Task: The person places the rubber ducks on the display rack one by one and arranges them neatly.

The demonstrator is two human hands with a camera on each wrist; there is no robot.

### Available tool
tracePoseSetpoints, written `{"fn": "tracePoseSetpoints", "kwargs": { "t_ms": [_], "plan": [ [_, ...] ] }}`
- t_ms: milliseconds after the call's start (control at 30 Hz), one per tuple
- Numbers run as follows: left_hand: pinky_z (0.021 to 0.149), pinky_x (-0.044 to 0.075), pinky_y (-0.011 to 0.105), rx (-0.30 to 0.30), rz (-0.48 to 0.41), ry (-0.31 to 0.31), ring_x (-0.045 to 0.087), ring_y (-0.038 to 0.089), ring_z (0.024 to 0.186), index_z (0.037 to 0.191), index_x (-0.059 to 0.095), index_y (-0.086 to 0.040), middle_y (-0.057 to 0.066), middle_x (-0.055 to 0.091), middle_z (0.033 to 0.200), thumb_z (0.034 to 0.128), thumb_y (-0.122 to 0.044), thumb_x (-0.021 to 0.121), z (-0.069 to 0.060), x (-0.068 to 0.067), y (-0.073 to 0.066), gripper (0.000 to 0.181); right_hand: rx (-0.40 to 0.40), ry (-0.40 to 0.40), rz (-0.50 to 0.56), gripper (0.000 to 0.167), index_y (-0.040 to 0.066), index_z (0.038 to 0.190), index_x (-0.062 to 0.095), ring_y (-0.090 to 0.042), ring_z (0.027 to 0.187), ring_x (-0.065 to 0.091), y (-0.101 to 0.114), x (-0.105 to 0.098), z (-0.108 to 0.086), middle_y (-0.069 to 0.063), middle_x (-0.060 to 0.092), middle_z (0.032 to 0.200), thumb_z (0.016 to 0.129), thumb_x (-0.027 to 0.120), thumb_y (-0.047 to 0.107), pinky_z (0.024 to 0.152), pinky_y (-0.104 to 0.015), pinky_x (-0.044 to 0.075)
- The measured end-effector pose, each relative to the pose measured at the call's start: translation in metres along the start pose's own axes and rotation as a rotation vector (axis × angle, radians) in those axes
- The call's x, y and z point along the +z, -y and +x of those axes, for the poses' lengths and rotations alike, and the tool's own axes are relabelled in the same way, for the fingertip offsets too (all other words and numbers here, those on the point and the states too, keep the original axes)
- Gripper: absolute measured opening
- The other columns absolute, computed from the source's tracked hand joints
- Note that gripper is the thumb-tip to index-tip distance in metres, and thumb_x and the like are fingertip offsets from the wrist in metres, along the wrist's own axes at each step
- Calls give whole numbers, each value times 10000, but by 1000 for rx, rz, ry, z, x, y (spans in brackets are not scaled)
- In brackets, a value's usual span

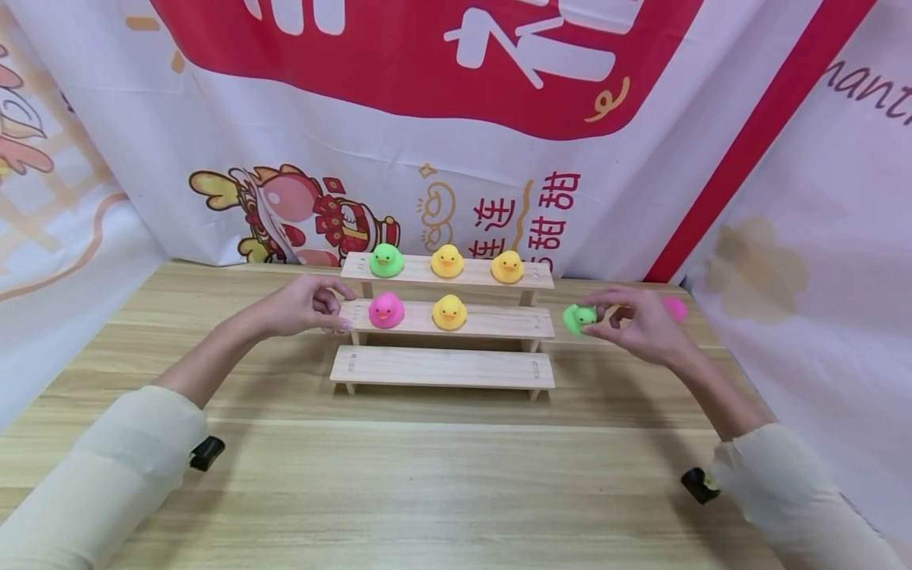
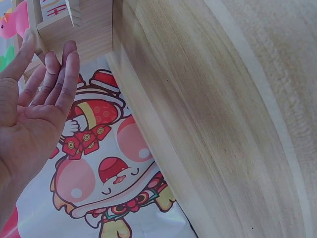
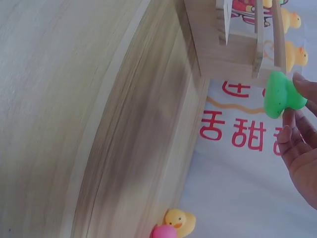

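Note:
In the head view, my right hand [image 1: 637,321] pinches a green rubber duck [image 1: 575,319] between thumb and fingers, just right of the wooden three-tier stand [image 1: 499,320]. The right wrist view shows the same green duck [image 3: 280,94] tipped over in the fingertips. My left hand [image 1: 306,306] is at the stand's left end, its thumb and forefinger by the middle tier, fingers loosely bent. On that tier sit a pink duck [image 1: 386,310] and a yellow duck [image 1: 450,313]. The top tier bears a green duck [image 1: 386,260] and two yellow ducks [image 1: 447,261].
Beyond my right hand, a pink duck [image 1: 675,309] is partly hidden; the right wrist view shows a yellow duck [image 3: 181,222] beside it. A printed cloth [image 1: 399,150] hangs behind the wooden table [image 1: 427,491]. The bottom tier [image 1: 442,366] shows bare wood.

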State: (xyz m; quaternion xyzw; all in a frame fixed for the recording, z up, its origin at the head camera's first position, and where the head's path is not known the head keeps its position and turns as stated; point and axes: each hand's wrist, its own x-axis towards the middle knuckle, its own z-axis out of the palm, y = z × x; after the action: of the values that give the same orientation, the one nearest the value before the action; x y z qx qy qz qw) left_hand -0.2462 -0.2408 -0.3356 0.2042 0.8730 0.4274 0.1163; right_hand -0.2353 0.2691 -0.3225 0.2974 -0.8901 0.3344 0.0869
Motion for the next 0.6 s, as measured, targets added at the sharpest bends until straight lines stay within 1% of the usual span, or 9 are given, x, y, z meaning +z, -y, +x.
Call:
{"fn": "tracePoseSetpoints", "kwargs": {
  "t_ms": [133,267,433,600],
  "plan": [
    [678,593,303,0,-4,0,644,139,696,1262,577,149,103,669,816,883,-18,809,0,0,0,475,-10,-7,-4,353,5,1141,765,-267,797,620,5,3,3,-69,714,936,813,885,58,662,-199,549],
    [678,595,307,2,-10,1,643,134,694,1260,578,147,101,665,815,883,-16,809,0,0,1,471,-15,-10,22,349,-2,1119,759,-291,799,634,9,8,7,-67,726,913,803,894,55,653,-200,546],
    [677,598,313,5,-13,1,644,133,690,1260,579,146,98,663,809,884,-17,809,0,0,2,470,-18,-8,64,340,-3,1108,761,-222,777,621,17,15,13,-75,721,902,800,896,49,634,-196,535],
    [678,597,311,5,-8,2,646,137,693,1267,574,150,103,667,815,886,-25,811,0,0,2,482,-35,4,103,338,-9,1109,765,-267,773,621,21,24,20,-93,730,917,799,892,32,630,-217,538]
  ]
}}
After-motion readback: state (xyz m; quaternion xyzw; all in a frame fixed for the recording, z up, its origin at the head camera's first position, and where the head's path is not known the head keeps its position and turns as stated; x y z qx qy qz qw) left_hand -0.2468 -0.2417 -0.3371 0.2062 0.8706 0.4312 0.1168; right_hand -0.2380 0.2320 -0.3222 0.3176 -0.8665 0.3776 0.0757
